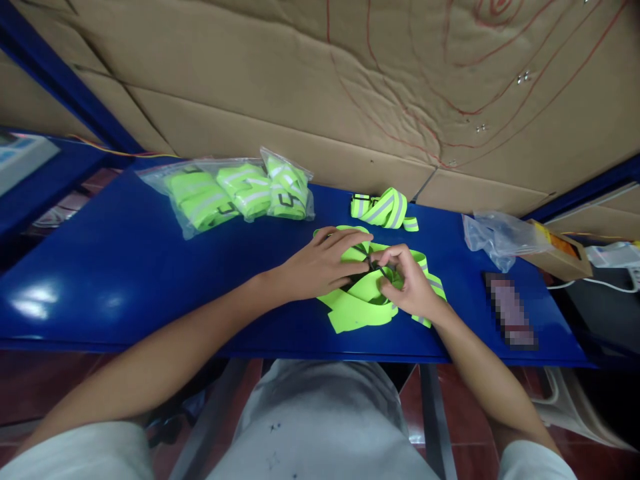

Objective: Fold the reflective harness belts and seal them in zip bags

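Observation:
A neon-green reflective strap lies in loose folds on the blue table. My left hand rests on top of it, fingers curled over the fabric. My right hand pinches the strap at a small black buckle between the two hands. Both hands are closed on the strap.
Three clear bags of folded green straps lie at the back left. A rolled green strap sits behind my hands. Empty clear bags, a small cardboard box and a blurred flat object are to the right. A cardboard wall stands behind.

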